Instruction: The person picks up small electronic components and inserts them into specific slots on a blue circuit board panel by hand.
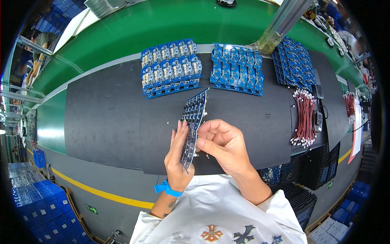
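Note:
A blue circuit board panel [193, 120] stands on edge and tilted over the black mat, rows of small dark parts on its left face. My left hand [177, 147], with a blue band at the wrist, holds it, fingers stretched along that left face. My right hand [222, 144] is at the panel's right face, its thumb and fingers closed in a pinch. What lies between those fingertips is hidden. White bits stick out from the right face, which is mostly turned out of sight.
Beyond the panel lie two stacks of blue boards, a left stack [170, 67] and a middle stack [237, 69]. Another board stack [294, 63] stands by a metal post [284, 22]. Red-brown wires [304, 118] with white connectors lie at the right. Black crates [294, 203] stand below the table.

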Tool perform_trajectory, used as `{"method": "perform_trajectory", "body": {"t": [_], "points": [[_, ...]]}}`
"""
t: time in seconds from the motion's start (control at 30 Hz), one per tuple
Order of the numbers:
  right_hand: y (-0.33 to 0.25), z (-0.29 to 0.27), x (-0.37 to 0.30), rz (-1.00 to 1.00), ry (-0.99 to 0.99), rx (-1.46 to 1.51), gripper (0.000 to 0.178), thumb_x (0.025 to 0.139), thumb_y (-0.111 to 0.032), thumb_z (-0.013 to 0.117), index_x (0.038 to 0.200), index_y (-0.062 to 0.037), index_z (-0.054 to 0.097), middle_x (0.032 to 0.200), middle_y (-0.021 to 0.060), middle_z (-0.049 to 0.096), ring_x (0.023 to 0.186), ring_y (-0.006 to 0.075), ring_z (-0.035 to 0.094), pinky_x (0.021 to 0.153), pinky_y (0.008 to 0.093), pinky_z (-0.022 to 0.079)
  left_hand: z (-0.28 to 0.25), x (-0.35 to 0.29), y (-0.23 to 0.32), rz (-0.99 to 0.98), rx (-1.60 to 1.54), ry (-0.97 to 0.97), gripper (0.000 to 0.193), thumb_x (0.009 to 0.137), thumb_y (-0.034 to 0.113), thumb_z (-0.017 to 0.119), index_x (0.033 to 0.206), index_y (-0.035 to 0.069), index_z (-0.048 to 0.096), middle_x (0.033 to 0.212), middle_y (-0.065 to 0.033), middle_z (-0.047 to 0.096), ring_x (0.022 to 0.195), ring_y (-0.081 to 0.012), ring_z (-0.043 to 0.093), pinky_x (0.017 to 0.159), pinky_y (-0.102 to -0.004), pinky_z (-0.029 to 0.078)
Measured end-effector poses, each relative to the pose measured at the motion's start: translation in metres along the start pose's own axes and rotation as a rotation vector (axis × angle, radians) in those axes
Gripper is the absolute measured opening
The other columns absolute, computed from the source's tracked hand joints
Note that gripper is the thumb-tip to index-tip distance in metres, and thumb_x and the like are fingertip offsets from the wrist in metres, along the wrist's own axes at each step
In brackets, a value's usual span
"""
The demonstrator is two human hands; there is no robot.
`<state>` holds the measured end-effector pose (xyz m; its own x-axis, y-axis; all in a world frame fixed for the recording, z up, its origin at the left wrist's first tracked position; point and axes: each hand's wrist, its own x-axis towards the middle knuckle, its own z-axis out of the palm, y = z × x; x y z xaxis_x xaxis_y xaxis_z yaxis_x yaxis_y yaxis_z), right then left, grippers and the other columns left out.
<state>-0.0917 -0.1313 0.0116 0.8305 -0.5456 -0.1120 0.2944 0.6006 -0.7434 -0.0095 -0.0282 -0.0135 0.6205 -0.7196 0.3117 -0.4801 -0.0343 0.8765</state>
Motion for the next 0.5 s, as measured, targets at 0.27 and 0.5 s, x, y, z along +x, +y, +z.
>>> {"method": "perform_trajectory", "body": {"t": [0.27,0.5], "points": [[-0.008,0.000,-0.004,0.015,0.008,-0.127,0.018,0.081,0.002,0.059,0.098,0.0048,0.053,0.088,0.0081,0.061,0.079,0.0109,0.059,0.071,0.0235,0.049,-0.003,0.001,-0.002,0.012,0.008,0.017,0.045,0.076,-0.015,0.037,0.120,-0.008,0.045,0.124,-0.0220,0.047,0.120,-0.0346,0.039,0.101,-0.0391,0.029],[-0.013,-0.004,-0.002,0.087,0.035,-0.189,0.014,0.080,0.002,0.060,0.093,0.0038,0.056,0.083,0.0062,0.060,0.072,0.0087,0.057,0.064,0.0206,0.047,-0.007,0.006,-0.008,0.071,0.109,0.076,0.044,0.073,-0.014,0.040,0.117,-0.007,0.047,0.116,-0.0186,0.053,0.117,-0.0313,0.045,0.100,-0.0401,0.030]]}}
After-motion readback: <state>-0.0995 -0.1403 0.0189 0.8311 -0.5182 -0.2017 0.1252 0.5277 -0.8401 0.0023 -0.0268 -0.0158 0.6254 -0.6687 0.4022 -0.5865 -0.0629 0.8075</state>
